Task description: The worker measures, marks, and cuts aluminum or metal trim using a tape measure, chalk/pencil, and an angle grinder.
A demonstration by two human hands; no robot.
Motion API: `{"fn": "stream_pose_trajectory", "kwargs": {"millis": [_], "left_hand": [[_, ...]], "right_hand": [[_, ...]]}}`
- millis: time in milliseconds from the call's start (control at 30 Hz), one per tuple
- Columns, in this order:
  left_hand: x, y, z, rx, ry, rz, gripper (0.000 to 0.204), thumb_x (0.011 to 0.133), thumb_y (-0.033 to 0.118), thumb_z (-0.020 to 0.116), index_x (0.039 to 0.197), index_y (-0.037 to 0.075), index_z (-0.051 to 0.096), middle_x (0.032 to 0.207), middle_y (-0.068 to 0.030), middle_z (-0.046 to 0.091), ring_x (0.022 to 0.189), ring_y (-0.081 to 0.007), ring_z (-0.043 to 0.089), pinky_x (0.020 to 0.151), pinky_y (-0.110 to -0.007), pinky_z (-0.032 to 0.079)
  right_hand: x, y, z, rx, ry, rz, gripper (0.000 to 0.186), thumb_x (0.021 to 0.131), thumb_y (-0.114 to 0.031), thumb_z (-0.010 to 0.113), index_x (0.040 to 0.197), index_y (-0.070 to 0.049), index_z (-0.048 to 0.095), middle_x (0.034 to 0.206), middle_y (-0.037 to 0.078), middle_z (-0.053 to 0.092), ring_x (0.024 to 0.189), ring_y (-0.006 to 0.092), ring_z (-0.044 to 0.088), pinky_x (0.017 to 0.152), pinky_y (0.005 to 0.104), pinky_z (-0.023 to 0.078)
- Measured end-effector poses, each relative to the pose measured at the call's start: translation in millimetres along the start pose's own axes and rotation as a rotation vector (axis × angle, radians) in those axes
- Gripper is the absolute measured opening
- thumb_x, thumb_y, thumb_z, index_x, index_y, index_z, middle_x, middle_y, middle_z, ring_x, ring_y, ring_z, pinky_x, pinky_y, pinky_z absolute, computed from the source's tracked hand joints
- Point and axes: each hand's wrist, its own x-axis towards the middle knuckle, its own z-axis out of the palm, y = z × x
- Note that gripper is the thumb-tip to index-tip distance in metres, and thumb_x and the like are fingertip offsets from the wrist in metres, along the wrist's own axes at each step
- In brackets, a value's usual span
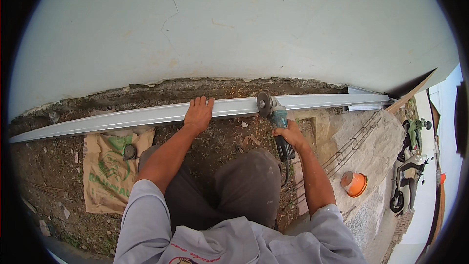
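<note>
A long pale metal channel (234, 107) runs across the view in front of me, close along the base of the wall. My left hand (198, 115) lies palm down on it, fingers stretched toward its far edge. My right hand (290, 134) is wrapped round the body of a teal and black angle grinder (280, 126). The grinder's grey disc (264, 103) stands over the channel; I cannot tell whether it touches the metal or spins. A cord trails from the grinder's near end.
A brown printed sack (105, 181) lies at left, with a round dark object (129, 152) on it. At right are a rebar frame (349, 145), an orange bucket (354, 184) and parked motorcycles (408, 181). The cracked pale wall (234, 29) rises beyond the channel.
</note>
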Motion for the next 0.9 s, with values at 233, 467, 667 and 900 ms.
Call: {"fn": "stream_pose_trajectory", "kwargs": {"millis": [233, 467, 667, 900], "left_hand": [[1.7, 2.7, 0.4, 0.005, 0.019, 0.003, 0.059, 0.083, 0.003, 0.068, 0.138, 0.006, 0.046, 0.119, -0.0173, 0.053, 0.118, -0.0348, 0.052, 0.103, -0.046, 0.040], [1.2, 3.6, 3.0, 0.001, 0.074, 0.002, 0.061, 0.082, 0.002, 0.069, 0.138, 0.006, 0.045, 0.120, -0.0175, 0.053, 0.119, -0.0348, 0.052, 0.104, -0.047, 0.040], [0.0, 2.8, 1.8, -0.003, 0.037, 0.001, 0.060, 0.083, 0.003, 0.069, 0.138, 0.006, 0.045, 0.122, -0.0178, 0.053, 0.121, -0.0347, 0.051, 0.105, -0.047, 0.039], [-1.7, 6.9, -3.1, -0.004, 0.015, -0.003, 0.058, 0.086, 0.005, 0.066, 0.140, 0.005, 0.045, 0.121, -0.0175, 0.053, 0.120, -0.0341, 0.051, 0.107, -0.047, 0.038]], "right_hand": [[0.1, -3.2, -0.5, -0.001, 0.006, -0.020, 0.024, 0.075, -0.013, 0.072, 0.094, 0.001, 0.066, 0.080, 0.005, 0.069, 0.069, 0.0131, 0.062, 0.065, 0.0294, 0.050], [3.7, -18.0, -2.8, -0.051, -0.012, 0.010, 0.023, 0.073, -0.014, 0.072, 0.091, 0.000, 0.067, 0.077, 0.005, 0.068, 0.067, 0.0127, 0.061, 0.063, 0.0294, 0.049], [-4.0, -37.7, 1.4, -0.059, 0.002, 0.074, 0.022, 0.073, -0.014, 0.072, 0.089, 0.001, 0.068, 0.077, 0.004, 0.068, 0.066, 0.0133, 0.061, 0.061, 0.0304, 0.049], [-0.5, -39.1, 3.2, 0.002, 0.009, 0.032, 0.023, 0.072, -0.013, 0.072, 0.089, 0.002, 0.068, 0.079, 0.007, 0.070, 0.065, 0.0145, 0.062, 0.059, 0.0308, 0.050]]}}
